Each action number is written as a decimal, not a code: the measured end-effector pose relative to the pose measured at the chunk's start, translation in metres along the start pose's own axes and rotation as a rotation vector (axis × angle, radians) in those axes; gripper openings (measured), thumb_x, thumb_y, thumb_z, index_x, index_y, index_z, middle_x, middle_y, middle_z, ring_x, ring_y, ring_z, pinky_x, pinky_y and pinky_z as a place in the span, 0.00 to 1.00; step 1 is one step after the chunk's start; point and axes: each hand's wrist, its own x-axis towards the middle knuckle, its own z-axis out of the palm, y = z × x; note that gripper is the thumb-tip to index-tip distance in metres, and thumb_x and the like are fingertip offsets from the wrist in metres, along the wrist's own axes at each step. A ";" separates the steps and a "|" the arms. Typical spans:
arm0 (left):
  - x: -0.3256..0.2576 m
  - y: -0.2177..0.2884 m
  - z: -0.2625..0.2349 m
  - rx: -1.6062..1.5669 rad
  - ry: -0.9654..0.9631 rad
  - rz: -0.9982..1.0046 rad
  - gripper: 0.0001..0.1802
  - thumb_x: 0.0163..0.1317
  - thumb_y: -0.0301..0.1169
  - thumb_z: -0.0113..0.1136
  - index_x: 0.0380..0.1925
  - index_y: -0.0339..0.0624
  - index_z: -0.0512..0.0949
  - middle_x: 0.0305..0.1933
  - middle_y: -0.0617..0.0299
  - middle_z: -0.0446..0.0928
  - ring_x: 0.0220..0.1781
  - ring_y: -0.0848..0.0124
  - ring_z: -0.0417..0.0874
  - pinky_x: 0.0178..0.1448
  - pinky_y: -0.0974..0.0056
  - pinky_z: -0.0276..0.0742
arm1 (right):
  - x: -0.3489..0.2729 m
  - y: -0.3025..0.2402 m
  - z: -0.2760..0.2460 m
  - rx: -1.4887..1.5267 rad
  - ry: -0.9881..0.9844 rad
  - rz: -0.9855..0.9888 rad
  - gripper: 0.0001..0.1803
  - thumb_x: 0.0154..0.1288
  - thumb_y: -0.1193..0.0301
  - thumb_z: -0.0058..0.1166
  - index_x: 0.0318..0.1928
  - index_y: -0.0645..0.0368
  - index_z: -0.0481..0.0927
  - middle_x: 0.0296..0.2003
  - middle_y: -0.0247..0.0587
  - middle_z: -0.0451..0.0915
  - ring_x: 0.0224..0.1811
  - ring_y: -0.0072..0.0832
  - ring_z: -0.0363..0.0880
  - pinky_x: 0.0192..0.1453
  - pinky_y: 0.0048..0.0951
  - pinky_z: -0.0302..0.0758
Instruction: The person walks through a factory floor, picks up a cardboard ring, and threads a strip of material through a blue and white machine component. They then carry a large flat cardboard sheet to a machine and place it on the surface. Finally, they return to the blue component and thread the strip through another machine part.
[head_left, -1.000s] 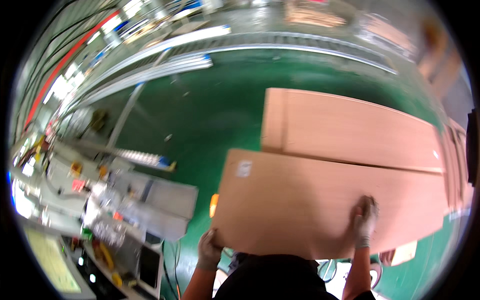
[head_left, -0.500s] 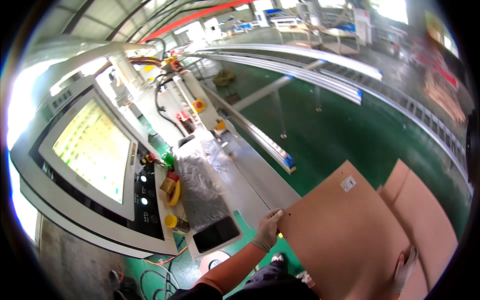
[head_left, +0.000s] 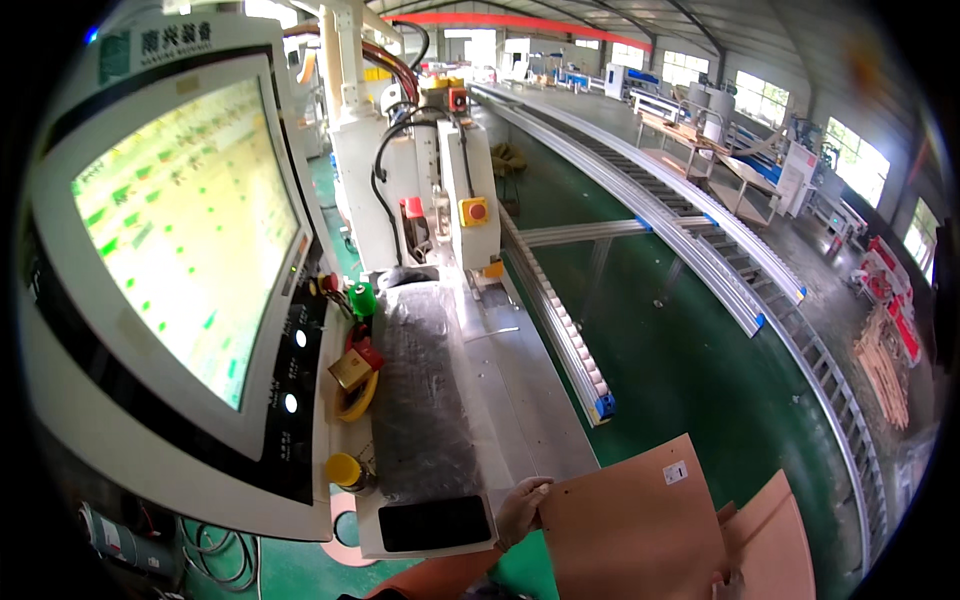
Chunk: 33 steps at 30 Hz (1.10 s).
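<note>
Left hand (head_left: 521,512) grips the brown panel (head_left: 632,520) by its corner; panel extends rightward, long axis unclear. Right hand (head_left: 720,584) meets its right edge; grip, I cannot tell.

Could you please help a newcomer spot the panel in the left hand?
From the big screen, look lower right to the left hand. It holds a brown panel; the white label near its top sets it apart from the brown sheet beside it.

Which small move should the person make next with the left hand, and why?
Perhaps shift the left hand slightly rightward: it grips a corner of the brown board close beside a flat black device, which it might otherwise knock.
</note>
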 end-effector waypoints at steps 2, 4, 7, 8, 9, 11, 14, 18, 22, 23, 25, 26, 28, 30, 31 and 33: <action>0.012 -0.006 -0.017 -0.010 -0.072 -0.016 0.19 0.81 0.35 0.51 0.65 0.36 0.71 0.49 0.57 0.80 0.43 0.72 0.85 0.40 0.64 0.86 | 0.011 0.006 0.001 0.003 -0.029 0.052 0.37 0.77 0.48 0.54 0.73 0.63 0.68 0.66 0.63 0.73 0.65 0.52 0.75 0.73 0.43 0.69; 0.021 -0.017 -0.027 -0.018 -0.112 -0.057 0.19 0.82 0.34 0.49 0.65 0.36 0.71 0.51 0.56 0.80 0.46 0.70 0.85 0.45 0.62 0.87 | 0.015 0.013 -0.001 -0.009 -0.047 0.105 0.37 0.76 0.48 0.54 0.72 0.63 0.69 0.63 0.61 0.73 0.63 0.50 0.75 0.71 0.43 0.69; 0.014 -0.006 -0.019 -0.008 -0.110 -0.097 0.18 0.83 0.32 0.46 0.66 0.34 0.69 0.56 0.54 0.78 0.52 0.67 0.85 0.54 0.58 0.88 | 0.024 0.015 0.001 -0.023 -0.061 0.160 0.36 0.76 0.48 0.55 0.69 0.64 0.71 0.60 0.59 0.74 0.59 0.48 0.75 0.68 0.42 0.70; 0.015 -0.005 -0.015 0.005 -0.111 -0.095 0.19 0.83 0.33 0.46 0.66 0.34 0.69 0.56 0.54 0.78 0.52 0.67 0.85 0.55 0.59 0.88 | 0.026 0.016 0.000 -0.030 -0.060 0.178 0.35 0.76 0.48 0.55 0.68 0.64 0.72 0.59 0.58 0.74 0.58 0.47 0.75 0.67 0.42 0.70; 0.014 -0.008 -0.013 0.024 -0.112 -0.097 0.19 0.83 0.33 0.46 0.66 0.34 0.69 0.55 0.54 0.78 0.52 0.67 0.85 0.55 0.59 0.88 | 0.027 0.017 0.000 -0.035 -0.059 0.194 0.35 0.76 0.48 0.55 0.67 0.64 0.72 0.58 0.57 0.75 0.57 0.47 0.75 0.66 0.41 0.70; 0.016 -0.008 -0.017 0.100 -0.107 -0.034 0.19 0.83 0.33 0.45 0.66 0.33 0.68 0.55 0.55 0.78 0.52 0.66 0.85 0.57 0.59 0.86 | 0.042 0.012 0.006 -0.023 -0.064 0.194 0.34 0.75 0.47 0.55 0.66 0.64 0.73 0.56 0.55 0.75 0.55 0.45 0.75 0.64 0.41 0.71; 0.023 -0.019 -0.026 0.214 -0.089 0.081 0.21 0.82 0.37 0.49 0.65 0.34 0.71 0.54 0.57 0.80 0.52 0.67 0.84 0.59 0.61 0.82 | 0.053 0.009 0.011 -0.019 -0.078 0.206 0.33 0.75 0.47 0.56 0.63 0.65 0.75 0.52 0.53 0.76 0.52 0.43 0.75 0.61 0.40 0.72; 0.019 0.003 -0.015 1.188 -0.052 0.422 0.28 0.77 0.45 0.55 0.66 0.36 0.71 0.52 0.45 0.83 0.54 0.50 0.86 0.62 0.49 0.80 | 0.054 0.029 0.009 -0.004 -0.070 0.254 0.33 0.75 0.47 0.56 0.60 0.65 0.77 0.48 0.49 0.77 0.48 0.40 0.75 0.57 0.39 0.73; 0.030 -0.017 -0.052 1.533 0.096 0.343 0.33 0.72 0.54 0.56 0.66 0.40 0.74 0.49 0.43 0.85 0.55 0.46 0.86 0.62 0.49 0.79 | 0.053 0.061 0.019 0.034 -0.108 0.271 0.32 0.74 0.46 0.57 0.57 0.66 0.80 0.43 0.46 0.78 0.44 0.37 0.75 0.53 0.38 0.74; 0.029 -0.015 -0.060 1.557 0.113 0.352 0.33 0.72 0.55 0.55 0.65 0.41 0.74 0.48 0.44 0.86 0.55 0.46 0.86 0.62 0.49 0.79 | 0.057 0.069 0.023 0.053 -0.125 0.274 0.32 0.74 0.46 0.57 0.56 0.66 0.80 0.42 0.45 0.78 0.43 0.36 0.75 0.52 0.37 0.74; 0.039 -0.007 -0.069 1.610 0.132 0.390 0.34 0.72 0.57 0.54 0.65 0.42 0.74 0.48 0.45 0.86 0.55 0.47 0.86 0.62 0.50 0.80 | 0.050 0.089 0.027 0.099 -0.151 0.330 0.32 0.74 0.46 0.58 0.55 0.66 0.81 0.40 0.43 0.78 0.41 0.35 0.75 0.50 0.37 0.75; 0.035 0.001 -0.061 1.455 0.124 0.410 0.33 0.71 0.57 0.54 0.65 0.44 0.75 0.49 0.46 0.86 0.55 0.47 0.87 0.61 0.49 0.80 | 0.051 0.095 0.029 0.133 -0.159 0.359 0.31 0.73 0.46 0.58 0.54 0.67 0.82 0.39 0.43 0.79 0.40 0.34 0.75 0.49 0.37 0.75; 0.019 0.029 -0.031 1.276 0.154 0.373 0.33 0.69 0.57 0.57 0.64 0.45 0.76 0.50 0.46 0.86 0.54 0.47 0.87 0.59 0.48 0.81 | 0.051 0.106 0.039 0.230 -0.162 0.445 0.31 0.73 0.46 0.58 0.52 0.67 0.83 0.37 0.41 0.79 0.38 0.32 0.75 0.47 0.36 0.76; 0.009 0.044 0.003 1.231 0.179 0.258 0.34 0.67 0.56 0.60 0.65 0.45 0.76 0.50 0.44 0.86 0.53 0.48 0.88 0.58 0.47 0.81 | 0.036 0.126 0.043 0.289 -0.129 0.494 0.31 0.73 0.46 0.58 0.51 0.67 0.84 0.35 0.39 0.80 0.36 0.31 0.75 0.45 0.36 0.76; 0.024 0.019 -0.024 1.431 0.260 0.546 0.34 0.66 0.53 0.61 0.66 0.44 0.75 0.47 0.43 0.86 0.51 0.48 0.89 0.56 0.47 0.82 | 0.032 0.139 0.049 0.178 0.020 0.263 0.31 0.72 0.45 0.59 0.50 0.65 0.85 0.34 0.35 0.80 0.36 0.27 0.74 0.42 0.32 0.76; 0.048 0.000 -0.019 1.555 0.135 0.623 0.32 0.68 0.52 0.60 0.63 0.43 0.77 0.47 0.44 0.85 0.50 0.49 0.87 0.56 0.47 0.81 | -0.005 0.180 0.038 0.361 0.045 0.475 0.27 0.74 0.50 0.58 0.54 0.64 0.86 0.44 0.39 0.86 0.47 0.29 0.80 0.49 0.34 0.79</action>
